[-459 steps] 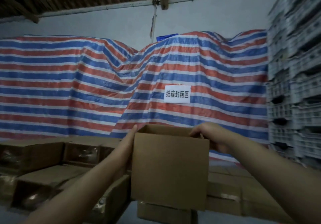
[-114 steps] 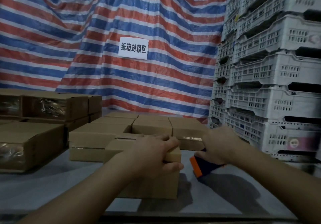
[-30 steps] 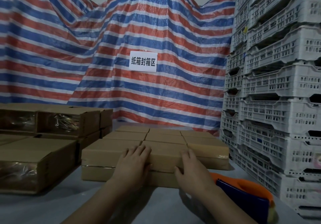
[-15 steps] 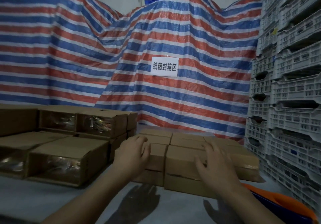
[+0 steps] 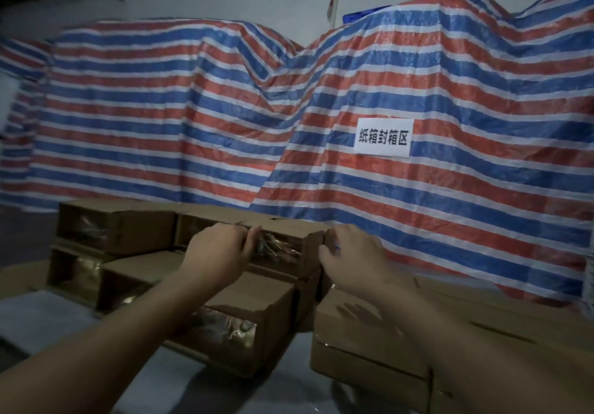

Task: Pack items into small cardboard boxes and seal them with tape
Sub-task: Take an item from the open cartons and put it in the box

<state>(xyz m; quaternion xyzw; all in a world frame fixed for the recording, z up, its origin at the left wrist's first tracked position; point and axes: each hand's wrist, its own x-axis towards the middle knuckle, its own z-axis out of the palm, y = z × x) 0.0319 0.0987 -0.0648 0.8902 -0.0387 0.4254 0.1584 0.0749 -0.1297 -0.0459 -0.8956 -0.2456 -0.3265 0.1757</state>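
Half a second ago your hands lay flat on the sealed boxes (image 5: 369, 343); now your left hand (image 5: 215, 254) and right hand (image 5: 348, 257) grip the top box (image 5: 283, 246) on the left stack. Next box begins.

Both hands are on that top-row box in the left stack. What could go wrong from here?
The left hand and right hand grip the ends of the top box, which sits on lower boxes; pulling it could drag or topple neighbours. The dim light may hide poor tape seals.
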